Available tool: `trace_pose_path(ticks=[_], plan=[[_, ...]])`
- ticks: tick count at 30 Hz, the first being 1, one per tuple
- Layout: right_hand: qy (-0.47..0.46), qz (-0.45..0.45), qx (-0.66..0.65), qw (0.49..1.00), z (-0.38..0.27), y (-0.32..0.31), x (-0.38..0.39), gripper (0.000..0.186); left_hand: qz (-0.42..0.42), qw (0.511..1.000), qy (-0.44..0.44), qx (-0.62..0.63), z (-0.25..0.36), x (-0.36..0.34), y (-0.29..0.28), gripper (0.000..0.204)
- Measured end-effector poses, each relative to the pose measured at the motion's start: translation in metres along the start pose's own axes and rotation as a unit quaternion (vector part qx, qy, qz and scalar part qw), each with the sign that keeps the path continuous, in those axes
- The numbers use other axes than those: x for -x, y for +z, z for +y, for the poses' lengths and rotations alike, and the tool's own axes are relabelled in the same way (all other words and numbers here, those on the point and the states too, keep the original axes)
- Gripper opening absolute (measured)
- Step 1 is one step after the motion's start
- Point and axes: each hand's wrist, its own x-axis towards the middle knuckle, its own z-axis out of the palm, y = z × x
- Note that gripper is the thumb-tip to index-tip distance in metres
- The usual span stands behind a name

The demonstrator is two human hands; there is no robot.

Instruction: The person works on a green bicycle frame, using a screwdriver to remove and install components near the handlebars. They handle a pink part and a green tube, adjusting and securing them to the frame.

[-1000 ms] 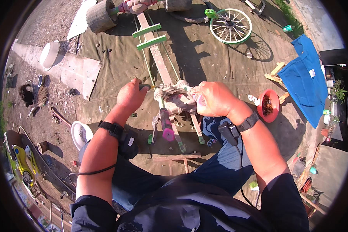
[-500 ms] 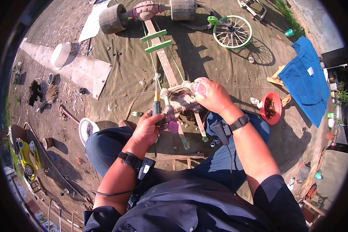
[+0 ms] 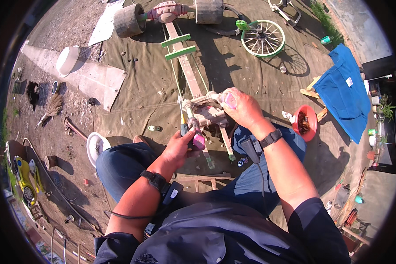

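My left hand (image 3: 178,147) is closed around a screwdriver-like tool (image 3: 183,123) with a dark handle, a yellow collar and a thin shaft pointing away from me. Beside those fingers is a knob with a pink end (image 3: 198,142), on the left arm of a dusty frame (image 3: 190,75). My right hand (image 3: 244,109) wraps round the frame's other pink-ended knob (image 3: 230,101). A clay-coloured block (image 3: 209,116) sits between the two knobs. The long beam runs away from me to two thick rollers (image 3: 209,11).
A green-rimmed spoked wheel (image 3: 263,38) lies at the far right. Nearer are a red bowl (image 3: 305,123) of brown scraps and blue cloth (image 3: 344,90) on a wooden stand. On the left are a white basin (image 3: 96,147), a pipe wrench (image 3: 75,128) and a yellow toy vehicle (image 3: 27,181).
My left hand has moved slightly right and downward, bringing the tool closer to the frame's left arm. A white tuft near its tip no longer shows. My right hand stays on its knob.
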Motion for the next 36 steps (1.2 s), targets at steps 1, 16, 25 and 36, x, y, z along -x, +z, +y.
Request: trace_pose_path(ticks=[1,16,25,36], plan=[[0.004,0.028,-0.031,0.999,0.000,0.003,0.004,0.041,-0.001,1.000,0.004,0.012,-0.001,-0.001,0.000,0.021],[0.336,-0.179,-0.037,0.924,0.119,0.148,0.081,0.103,-0.003,0.991,0.071,0.112,0.008,0.000,0.005,0.019],[0.327,-0.296,-0.051,0.896,0.076,0.150,0.094,0.088,-0.035,0.973,0.146,0.172,0.046,0.015,0.000,0.031],[0.424,-0.311,-0.390,0.756,0.057,0.121,0.093,0.038,-0.036,0.971,0.186,0.145,0.114,0.046,0.011,0.039]])
